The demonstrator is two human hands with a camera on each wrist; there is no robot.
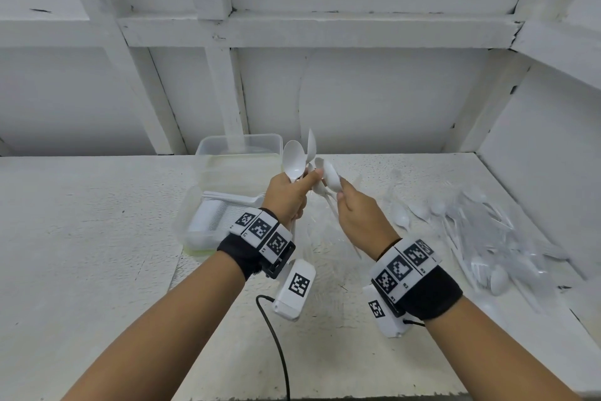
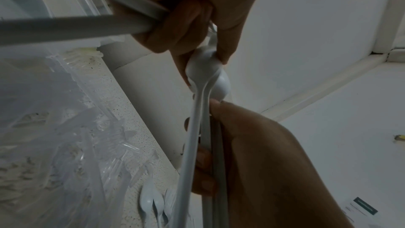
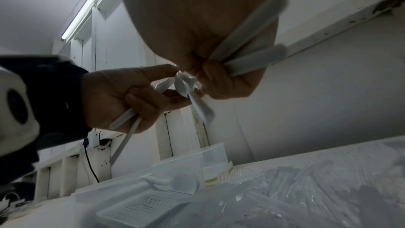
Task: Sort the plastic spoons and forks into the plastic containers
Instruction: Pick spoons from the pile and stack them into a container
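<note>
My left hand point(image 1: 290, 197) is curled tight round a bunch of spoons point(image 1: 294, 160). Their bowls stick up and their handles hang down past my wrist. My right hand point(image 1: 356, 212) is right beside it, and its fingers pinch more spoons point(image 1: 331, 177) by the neck. These lean over so their bowls touch the bunch in my left hand. So my two hands are close together, up in the air, over the table point(image 1: 97, 238).

I think I am putting the spoons from my right hand into the bunch in my left.

The near box point(image 1: 183, 225) sits just below and to the left of my left hand. It has forks in it, stacked in a neat row, with their long way going left to right. The far box point(image 1: 240, 153) is behind it, by the wall. I cannot tell what is in it. I think the spoons belong there. It lies ahead of my left hand, so that hand is nearer. The spoons stand up now, so I would have to tip them flat to lay them in.

The pile point(image 1: 471, 228) of mixed spoons and forks lies on the table to my right, near my right hand.
</note>
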